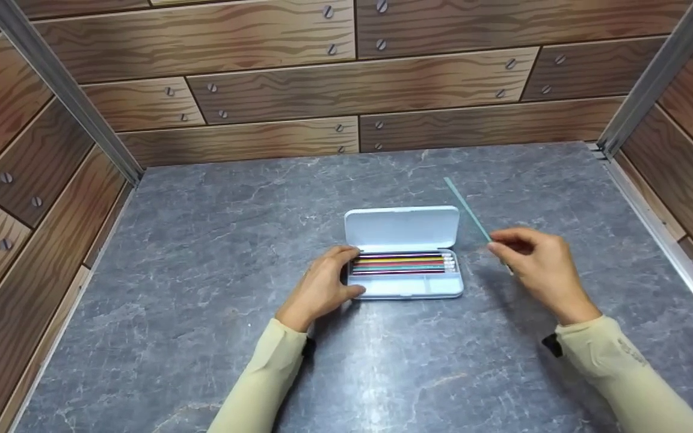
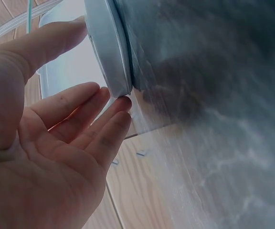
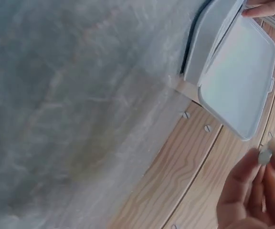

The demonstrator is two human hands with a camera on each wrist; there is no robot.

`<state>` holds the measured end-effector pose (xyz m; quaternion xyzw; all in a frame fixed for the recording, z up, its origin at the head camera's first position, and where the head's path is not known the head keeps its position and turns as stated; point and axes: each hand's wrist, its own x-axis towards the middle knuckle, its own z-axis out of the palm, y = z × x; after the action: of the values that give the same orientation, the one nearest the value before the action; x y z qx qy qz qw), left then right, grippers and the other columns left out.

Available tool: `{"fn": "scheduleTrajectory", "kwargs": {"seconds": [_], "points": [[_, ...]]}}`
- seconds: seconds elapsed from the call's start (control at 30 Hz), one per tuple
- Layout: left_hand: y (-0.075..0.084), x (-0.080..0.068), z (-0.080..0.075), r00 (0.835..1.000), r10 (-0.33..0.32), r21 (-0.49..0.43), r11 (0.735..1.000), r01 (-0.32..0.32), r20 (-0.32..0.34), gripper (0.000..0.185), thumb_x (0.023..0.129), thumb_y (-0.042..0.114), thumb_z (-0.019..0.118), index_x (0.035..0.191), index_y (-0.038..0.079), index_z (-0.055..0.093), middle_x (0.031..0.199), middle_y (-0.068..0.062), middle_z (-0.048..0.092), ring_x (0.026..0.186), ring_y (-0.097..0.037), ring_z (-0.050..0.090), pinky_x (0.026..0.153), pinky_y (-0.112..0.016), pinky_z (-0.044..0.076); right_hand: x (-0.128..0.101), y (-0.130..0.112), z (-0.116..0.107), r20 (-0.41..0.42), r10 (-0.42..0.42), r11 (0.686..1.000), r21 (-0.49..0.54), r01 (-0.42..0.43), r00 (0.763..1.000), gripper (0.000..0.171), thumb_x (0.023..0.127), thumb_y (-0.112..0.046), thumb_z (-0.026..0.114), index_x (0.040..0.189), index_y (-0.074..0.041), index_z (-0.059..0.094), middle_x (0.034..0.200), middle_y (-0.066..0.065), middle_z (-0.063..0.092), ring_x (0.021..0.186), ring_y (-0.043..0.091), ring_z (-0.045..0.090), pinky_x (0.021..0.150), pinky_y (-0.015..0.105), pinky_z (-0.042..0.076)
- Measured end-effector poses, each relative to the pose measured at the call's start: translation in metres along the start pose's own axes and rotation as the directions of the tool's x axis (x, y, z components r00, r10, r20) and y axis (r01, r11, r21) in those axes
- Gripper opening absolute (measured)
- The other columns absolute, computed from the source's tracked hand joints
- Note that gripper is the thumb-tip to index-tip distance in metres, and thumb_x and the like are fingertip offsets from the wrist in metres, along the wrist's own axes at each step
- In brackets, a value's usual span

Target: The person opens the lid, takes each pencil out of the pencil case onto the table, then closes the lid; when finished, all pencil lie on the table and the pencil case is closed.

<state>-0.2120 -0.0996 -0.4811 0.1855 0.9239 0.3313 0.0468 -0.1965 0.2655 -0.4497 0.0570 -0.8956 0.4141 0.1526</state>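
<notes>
A light blue pencil case (image 1: 391, 287) stands with its lid (image 1: 403, 227) raised at the back. Several coloured pencils (image 1: 397, 263) lie side by side in its rear compartment, white erasers to the right. My left hand (image 1: 320, 279) holds the case's left end, thumb at the front corner and fingers at the back one. In the left wrist view, the thumb and fingertips touch the case wall (image 2: 104, 47). To the right of the case, my right hand (image 1: 542, 267) pinches a teal pencil (image 1: 467, 207) above the table, its long end slanting up and away to the left.
The case rests on a grey marbled tabletop (image 1: 214, 258). Wood-patterned panels (image 1: 262, 90) wall in the back and both sides, with metal rails (image 1: 665, 240) along the edges. The case's front compartment (image 1: 385, 282) has a small divider and shows no pencils.
</notes>
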Motion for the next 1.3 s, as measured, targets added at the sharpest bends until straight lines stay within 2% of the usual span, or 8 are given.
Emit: {"fn": "scheduleTrajectory", "kwargs": {"seconds": [0.2, 0.37, 0.47, 0.73, 0.97, 1.3], "points": [[-0.001, 0.001, 0.0, 1.0, 0.01, 0.012, 1.0, -0.01, -0.01, 0.068, 0.084, 0.023, 0.084, 0.145, 0.007, 0.057, 0.148, -0.006, 0.057, 0.138, -0.027, 0.054, 0.118, -0.041, 0.044, -0.01, 0.006, 0.004, -0.035, 0.075, 0.989, -0.124, -0.079, 0.997, 0.021, 0.088, -0.016, 0.08, 0.105, -0.005, 0.08, 0.093, 0.014, 0.079, 0.069, -0.008, 0.059, 0.06, 0.008, 0.048], [-0.001, 0.0, 0.001, 1.0, 0.012, 0.005, 1.0, -0.012, -0.015, 0.068, 0.084, 0.023, 0.084, 0.145, 0.008, 0.057, 0.148, -0.005, 0.057, 0.138, -0.027, 0.054, 0.118, -0.041, 0.044, -0.019, 0.007, 0.012, -0.01, 0.135, 0.966, -0.222, -0.134, 0.991, 0.019, 0.085, -0.015, 0.08, 0.102, -0.006, 0.081, 0.087, 0.011, 0.079, 0.066, 0.006, 0.061, 0.06, 0.02, 0.046], [-0.001, 0.0, 0.001, 1.0, 0.009, 0.002, 1.0, -0.009, -0.012, 0.069, 0.084, 0.024, 0.084, 0.145, 0.008, 0.057, 0.148, -0.005, 0.057, 0.138, -0.026, 0.054, 0.118, -0.041, 0.043, -0.022, 0.005, 0.014, 0.03, 0.189, 0.953, -0.246, -0.176, 0.982, 0.02, 0.084, -0.016, 0.08, 0.101, -0.006, 0.082, 0.087, 0.011, 0.079, 0.064, 0.01, 0.061, 0.06, 0.027, 0.046], [-0.001, 0.001, -0.001, 1.0, 0.017, 0.009, 1.0, -0.017, -0.01, 0.068, 0.084, 0.024, 0.084, 0.145, 0.007, 0.057, 0.147, -0.005, 0.058, 0.138, -0.026, 0.055, 0.118, -0.041, 0.044, -0.023, 0.004, 0.018, 0.112, 0.235, 0.936, -0.295, -0.194, 0.965, 0.019, 0.082, -0.021, 0.082, 0.094, -0.006, 0.082, 0.088, 0.012, 0.079, 0.073, 0.018, 0.067, 0.065, 0.033, 0.051], [-0.001, -0.001, 0.0, 0.999, 0.049, 0.008, 0.999, -0.049, -0.02, 0.067, 0.085, 0.023, 0.084, 0.144, 0.004, 0.057, 0.146, -0.008, 0.058, 0.137, -0.029, 0.055, 0.117, -0.045, 0.044, -0.019, 0.001, 0.021, 0.208, 0.334, 0.916, -0.3, -0.265, 0.919, 0.019, 0.083, -0.021, 0.08, 0.093, -0.005, 0.08, 0.069, 0.001, 0.074, 0.057, 0.01, 0.065, 0.056, 0.028, 0.05], [-0.003, -0.001, 0.001, 0.999, 0.037, -0.003, 0.999, -0.037, -0.018, 0.068, 0.085, 0.023, 0.084, 0.145, 0.005, 0.057, 0.147, -0.007, 0.057, 0.137, -0.028, 0.054, 0.118, -0.043, 0.044, -0.02, -0.001, 0.023, 0.247, 0.39, 0.911, -0.245, -0.332, 0.887, 0.02, 0.084, -0.02, 0.081, 0.093, -0.003, 0.078, 0.073, 0.005, 0.076, 0.058, 0.011, 0.069, 0.052, 0.026, 0.054]]}}
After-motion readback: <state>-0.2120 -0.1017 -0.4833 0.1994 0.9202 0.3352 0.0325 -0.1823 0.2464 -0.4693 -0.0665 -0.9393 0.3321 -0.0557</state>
